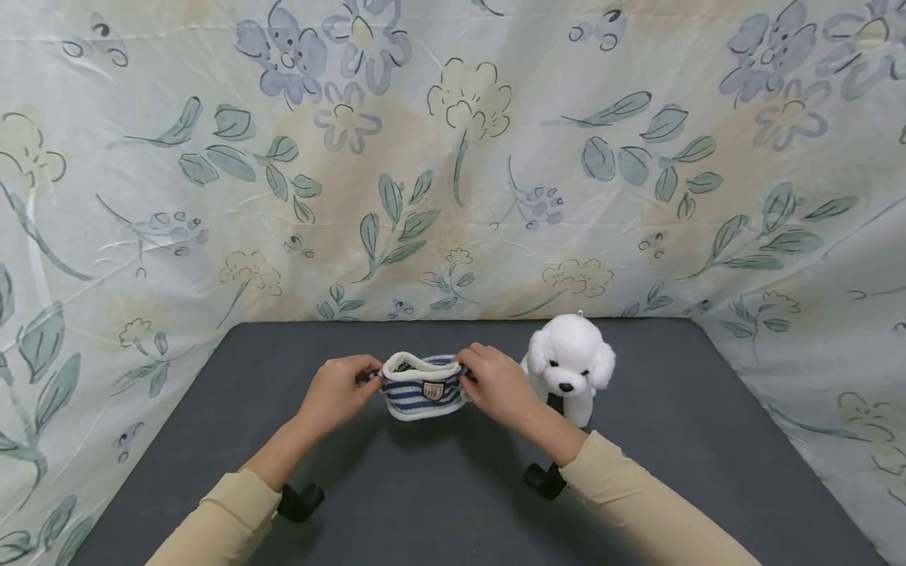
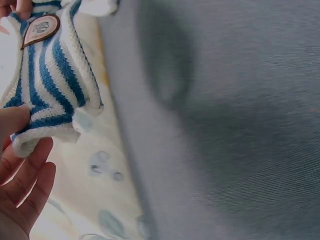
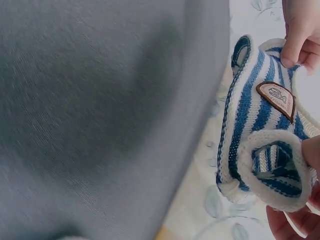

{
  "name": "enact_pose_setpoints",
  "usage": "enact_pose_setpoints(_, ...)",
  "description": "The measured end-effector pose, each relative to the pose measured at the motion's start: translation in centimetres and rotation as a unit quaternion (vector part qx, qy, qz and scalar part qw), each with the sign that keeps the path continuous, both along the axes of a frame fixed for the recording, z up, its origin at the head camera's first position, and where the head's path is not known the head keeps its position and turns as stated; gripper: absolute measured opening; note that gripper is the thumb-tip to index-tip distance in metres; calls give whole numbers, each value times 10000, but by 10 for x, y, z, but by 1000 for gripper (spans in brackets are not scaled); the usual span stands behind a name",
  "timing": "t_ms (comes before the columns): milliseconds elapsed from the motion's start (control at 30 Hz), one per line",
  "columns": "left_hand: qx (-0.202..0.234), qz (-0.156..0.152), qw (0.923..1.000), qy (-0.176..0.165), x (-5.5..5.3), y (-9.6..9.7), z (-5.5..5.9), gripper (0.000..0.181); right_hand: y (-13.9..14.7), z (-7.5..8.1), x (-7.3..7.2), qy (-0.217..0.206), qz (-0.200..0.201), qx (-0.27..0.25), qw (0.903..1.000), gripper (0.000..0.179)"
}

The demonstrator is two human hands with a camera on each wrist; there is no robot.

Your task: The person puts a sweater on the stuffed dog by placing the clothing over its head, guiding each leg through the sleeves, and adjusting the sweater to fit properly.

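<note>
A small knitted sweater (image 1: 423,389) with blue and white stripes and a badge on its front is held up above the dark table, its white-edged opening gaping at the top. My left hand (image 1: 340,393) pinches one side of it between thumb and fingers, the other fingers spread below in the left wrist view. At the opposite side, my right hand (image 1: 499,385) grips the knit. The right wrist view shows a round white-rimmed armhole (image 3: 275,170) beside that hand. A white plush dog (image 1: 569,362) sits on the table just beyond my right wrist.
The dark grey table (image 1: 425,495) extends under both arms. Behind it and along the sides hangs a floral cloth (image 1: 453,173). Black wrist camera mounts (image 1: 300,503) stick out below the sleeves.
</note>
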State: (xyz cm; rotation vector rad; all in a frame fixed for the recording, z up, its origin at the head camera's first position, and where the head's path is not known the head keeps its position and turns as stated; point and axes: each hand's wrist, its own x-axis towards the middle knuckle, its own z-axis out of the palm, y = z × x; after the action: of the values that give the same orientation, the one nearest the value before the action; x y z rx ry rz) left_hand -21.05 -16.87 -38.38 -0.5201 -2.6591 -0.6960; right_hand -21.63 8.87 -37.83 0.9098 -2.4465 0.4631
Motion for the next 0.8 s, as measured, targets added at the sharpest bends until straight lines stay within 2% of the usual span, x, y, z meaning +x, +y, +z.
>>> enact_pose_setpoints(167, 2, -152, 9998, 163, -3, 6, 20, 11, 7, 21, 0, 14, 27, -36, 10000, 21)
enact_pose_setpoints(467, 62, -289, 9980, 557, -13, 23, 56, 12, 24, 59, -3, -110, -373, -224, 9990, 23)
enact_pose_setpoints(633, 85, -374, 9960, 811, -19, 35, 71, 12, 39, 78, -5, -8, -362, -301, 9989, 23)
enact_pose_setpoints(800, 48, -535, 9944, 916, -23, 50, 83, 13, 55, 93, -6, 107, -293, -318, 9990, 24)
